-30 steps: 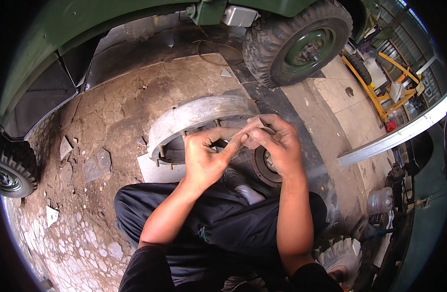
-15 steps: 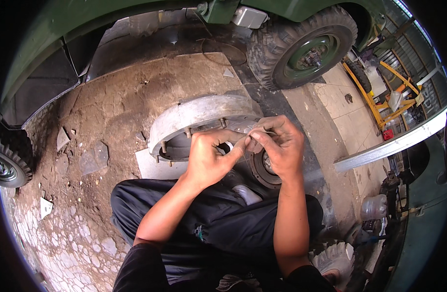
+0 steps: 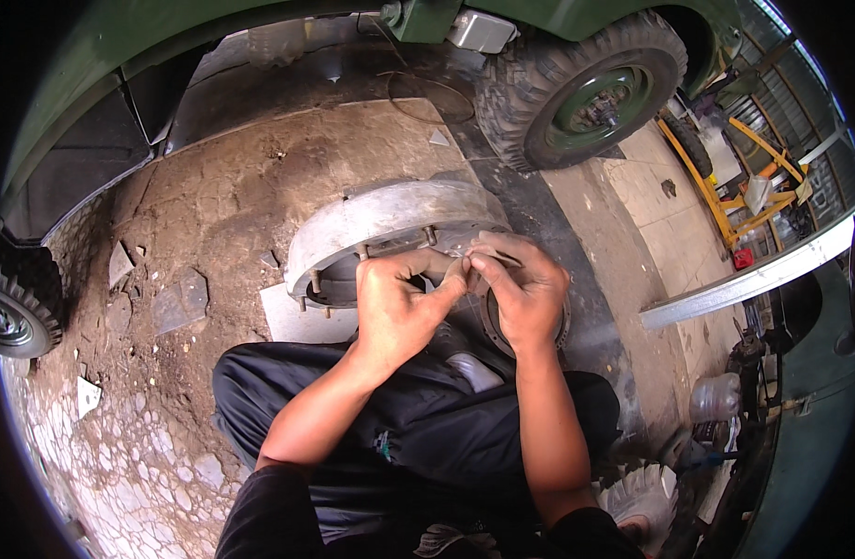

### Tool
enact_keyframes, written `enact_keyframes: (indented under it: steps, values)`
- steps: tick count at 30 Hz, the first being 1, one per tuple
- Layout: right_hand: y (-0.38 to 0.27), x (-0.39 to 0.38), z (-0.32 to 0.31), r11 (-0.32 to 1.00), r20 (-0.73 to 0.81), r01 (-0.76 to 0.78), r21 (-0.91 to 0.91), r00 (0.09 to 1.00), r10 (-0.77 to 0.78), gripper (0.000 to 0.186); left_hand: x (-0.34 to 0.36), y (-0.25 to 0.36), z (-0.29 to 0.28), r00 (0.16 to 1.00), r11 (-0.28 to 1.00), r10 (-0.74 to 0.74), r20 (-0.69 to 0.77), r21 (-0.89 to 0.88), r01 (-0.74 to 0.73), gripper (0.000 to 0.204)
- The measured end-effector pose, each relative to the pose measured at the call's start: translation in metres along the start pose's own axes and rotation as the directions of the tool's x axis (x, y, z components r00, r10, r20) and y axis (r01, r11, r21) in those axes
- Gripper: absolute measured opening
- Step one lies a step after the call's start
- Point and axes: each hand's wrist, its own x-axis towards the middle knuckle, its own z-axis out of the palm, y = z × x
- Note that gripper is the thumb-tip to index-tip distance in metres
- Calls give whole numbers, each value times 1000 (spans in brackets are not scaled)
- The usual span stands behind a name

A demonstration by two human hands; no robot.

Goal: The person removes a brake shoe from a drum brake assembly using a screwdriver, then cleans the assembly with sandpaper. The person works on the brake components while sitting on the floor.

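Note:
My left hand and my right hand meet in front of me, thumbs and fingertips pinched together. Between the fingertips is a small, thin greyish scrap, mostly hidden by the fingers; I cannot tell its material. Just beyond and below the hands a large round grey metal drum stands tilted on the ground, with several studs sticking out along its edge. Under my right hand lies a dark round metal part with holes around its rim, partly covered by the hand.
A green vehicle's wheel stands at the far right. A pale metal beam and a yellow frame are at the right. Broken tile pieces lie on the dirty ground at left. A clear plastic bottle sits at lower right.
My right hand has shifted slightly left and down and its wrist has turned. The scrap between the fingertips now shows less. My left hand stays nearly in place.

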Motion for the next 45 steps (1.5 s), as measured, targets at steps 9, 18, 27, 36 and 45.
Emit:
enact_keyframes:
  steps: [9,18,27,36,45]
  values:
    - [-39,3,8,894,197,317,-316,944,-265,36,2,-7,-10,995,992,-99,-11,-85,97,18]
    - [-26,8,-6,864,151,345,-366,938,-311,36,6,15,-22,983,997,-18,181,71,5,14]
    - [-40,11,-17,923,228,219,-316,962,-150,26,7,8,-29,948,977,142,286,114,-181,14]
    - [-25,24,-7,980,-7,-103,-172,995,103,22,33,11,-49,830,689,545,122,498,-526,52]
    - [-33,75,10,882,321,49,-469,940,119,24,49,-28,-56,961,670,245,127,694,-263,84]
